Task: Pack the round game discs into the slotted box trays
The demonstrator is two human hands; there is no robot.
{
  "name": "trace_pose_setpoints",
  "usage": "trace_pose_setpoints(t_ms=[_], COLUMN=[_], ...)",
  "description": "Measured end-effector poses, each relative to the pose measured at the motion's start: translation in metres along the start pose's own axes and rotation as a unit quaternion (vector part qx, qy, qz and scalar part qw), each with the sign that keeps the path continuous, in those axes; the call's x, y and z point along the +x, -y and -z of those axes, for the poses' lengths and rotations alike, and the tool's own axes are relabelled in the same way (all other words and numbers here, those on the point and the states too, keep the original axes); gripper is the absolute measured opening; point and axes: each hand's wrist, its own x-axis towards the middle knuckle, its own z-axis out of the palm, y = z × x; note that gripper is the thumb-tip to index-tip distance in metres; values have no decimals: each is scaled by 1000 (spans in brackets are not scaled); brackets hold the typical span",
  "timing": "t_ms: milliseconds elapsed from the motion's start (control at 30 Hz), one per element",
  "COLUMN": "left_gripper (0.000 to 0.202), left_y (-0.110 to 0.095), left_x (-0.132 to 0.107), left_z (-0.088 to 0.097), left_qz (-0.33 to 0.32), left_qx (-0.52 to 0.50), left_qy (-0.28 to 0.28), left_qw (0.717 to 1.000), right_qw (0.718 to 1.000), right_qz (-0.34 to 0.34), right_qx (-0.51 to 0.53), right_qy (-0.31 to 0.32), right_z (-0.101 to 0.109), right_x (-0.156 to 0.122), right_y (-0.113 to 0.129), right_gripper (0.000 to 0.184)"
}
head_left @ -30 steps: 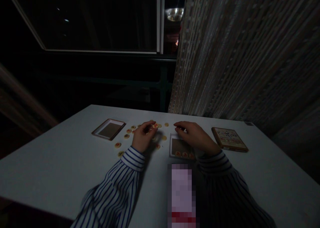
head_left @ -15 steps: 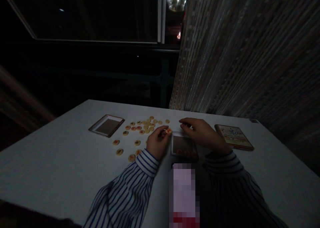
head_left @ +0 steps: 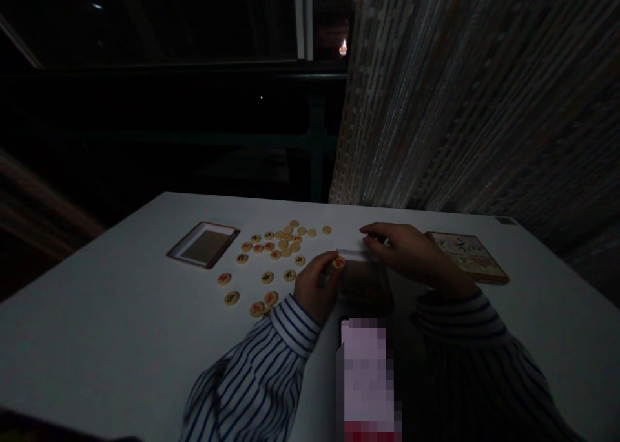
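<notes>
My left hand [head_left: 317, 285] is closed in a pinch on a round wooden game piece with a red mark [head_left: 338, 262], held at the left edge of a small open box [head_left: 364, 280]. My right hand [head_left: 411, 251] rests with curled fingers on the far rim of that box, tilting it. Several more round pieces [head_left: 276, 251] lie scattered on the white table [head_left: 121, 326] to the left of my left hand. Both sleeves are blue-and-white striped.
A shallow box tray [head_left: 202, 244] lies at the table's left. A printed box lid [head_left: 467, 254] lies at the right. A woven curtain [head_left: 475, 93] hangs behind the table on the right. A dark window [head_left: 169, 22] is beyond. The room is dim.
My left hand moved right from the pile of pieces to the box edge, carrying a red-marked piece. My right hand shifted slightly right along the box's far rim. The view tilted a little.
</notes>
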Motion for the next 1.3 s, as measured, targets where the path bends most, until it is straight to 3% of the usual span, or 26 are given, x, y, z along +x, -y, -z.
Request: trace_pose_setpoints(t_ms=[367, 567, 1300], left_gripper=[27, 27, 28], left_y=[-2, -1, 2], left_x=[0, 0, -2], left_z=[6, -1, -8], left_qz=[12, 47, 61], left_qx=[24, -42, -52], left_qy=[-13, -2, 34], left_qw=[1000, 998, 996], right_qw=[996, 996, 991], right_qz=[41, 56, 63], right_qx=[24, 16, 11], right_qy=[72, 71, 113], right_z=[-10, -13, -16], right_x=[1, -1, 3], right_y=[0, 9, 14], right_gripper=[33, 32, 27])
